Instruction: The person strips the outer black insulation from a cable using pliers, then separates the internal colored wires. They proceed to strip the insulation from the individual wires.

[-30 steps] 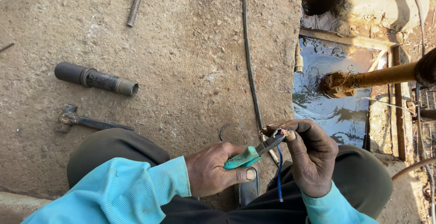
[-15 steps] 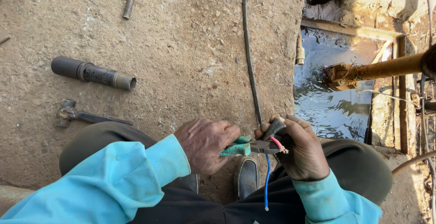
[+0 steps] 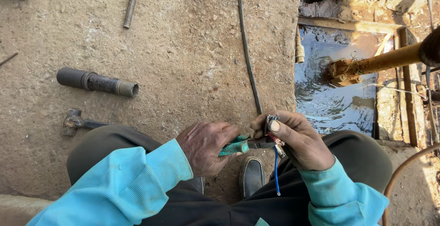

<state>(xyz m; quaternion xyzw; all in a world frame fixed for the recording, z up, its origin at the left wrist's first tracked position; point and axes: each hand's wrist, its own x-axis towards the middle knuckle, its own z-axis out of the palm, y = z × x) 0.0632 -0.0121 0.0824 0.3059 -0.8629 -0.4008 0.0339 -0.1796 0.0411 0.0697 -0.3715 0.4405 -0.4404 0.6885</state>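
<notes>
Pliers [image 3: 240, 146] with green grips sit in the left hand [image 3: 204, 148], fingers wrapped shut around the handles, the nose reaching across to the cable end [image 3: 271, 121] pinched between thumb and curled fingers of the right hand [image 3: 298, 139]. A blue wire [image 3: 275, 171] hangs down from that grip, with a hint of red core beside the thumb, above a dark shoe [image 3: 251, 176]. The black cable [image 3: 247, 56] itself runs away over the concrete slab [image 3: 183, 47] toward the top of the view. To my eye, the work goes best with a light squeeze that bites only the insulation, the right hand holding the end steady close to the nose. A threaded pipe piece [image 3: 97, 82] and a wrench [image 3: 75, 122] lie well apart on the left; muddy water [image 3: 330, 93] lies to the right.
</notes>
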